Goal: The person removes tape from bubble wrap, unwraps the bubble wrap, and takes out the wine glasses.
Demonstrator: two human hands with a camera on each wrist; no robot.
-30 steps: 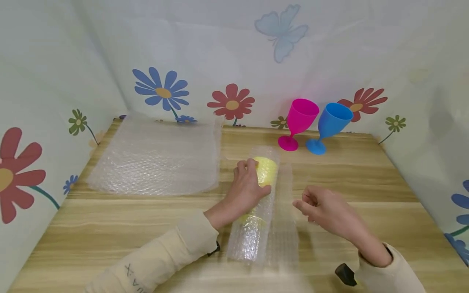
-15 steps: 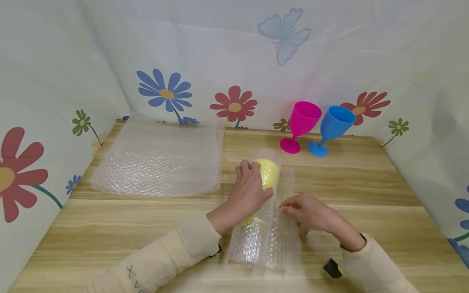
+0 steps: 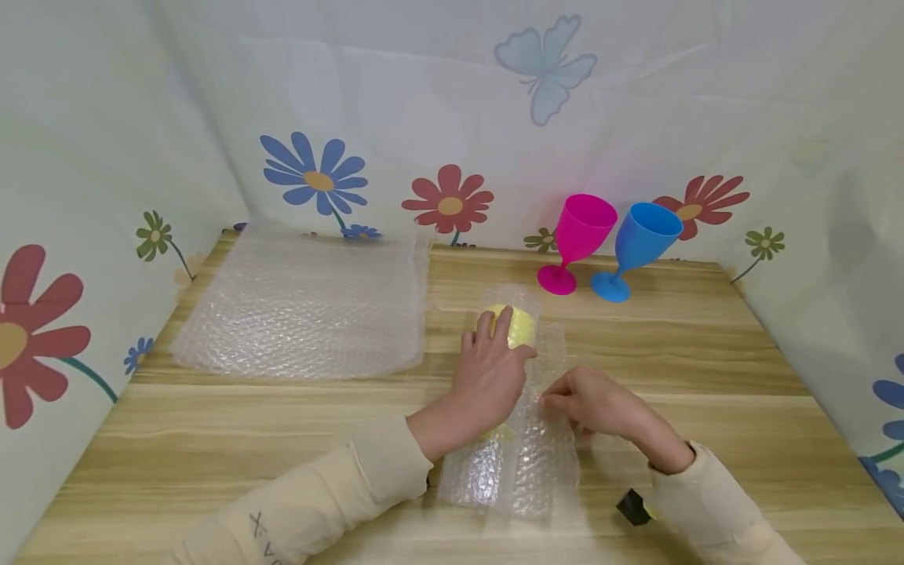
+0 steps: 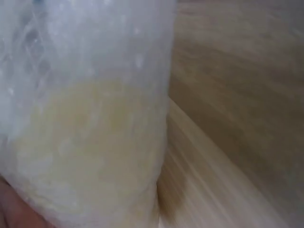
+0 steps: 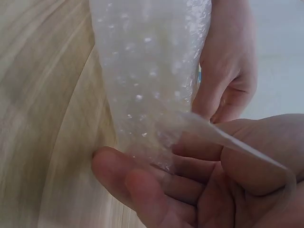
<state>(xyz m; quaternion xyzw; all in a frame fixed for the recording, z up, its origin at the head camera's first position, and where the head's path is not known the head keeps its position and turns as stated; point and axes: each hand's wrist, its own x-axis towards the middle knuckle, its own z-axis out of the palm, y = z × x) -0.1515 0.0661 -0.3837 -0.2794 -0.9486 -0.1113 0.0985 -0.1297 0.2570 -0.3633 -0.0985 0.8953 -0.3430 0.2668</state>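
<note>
A yellow cup-like thing (image 3: 523, 326) lies on its side, rolled in a strip of bubble wrap (image 3: 534, 475) at the middle of the table; its yellow base end shows under my wrist. My left hand (image 3: 487, 388) grips the roll from above, fingers bent over its left side and thumb on the right. My right hand (image 3: 600, 404) pinches the loose right edge of the wrap between thumb and fingers. In the right wrist view that wrap edge (image 5: 228, 137) runs over the fingers. The left wrist view shows pale yellow (image 4: 95, 152) through the wrap.
At the back right a pink goblet (image 3: 585, 227) and a blue goblet (image 3: 644, 239) stand upright, side by side. Bubble wrap sheets (image 3: 304, 306) lie flat at the back left. A flower-printed white cloth (image 3: 395, 94) rises behind the wooden table (image 3: 233, 439).
My right hand has come left from beside the wrap to its loose edge and now pinches it. My left hand has shifted slightly right over the roll. The goblets stay put.
</note>
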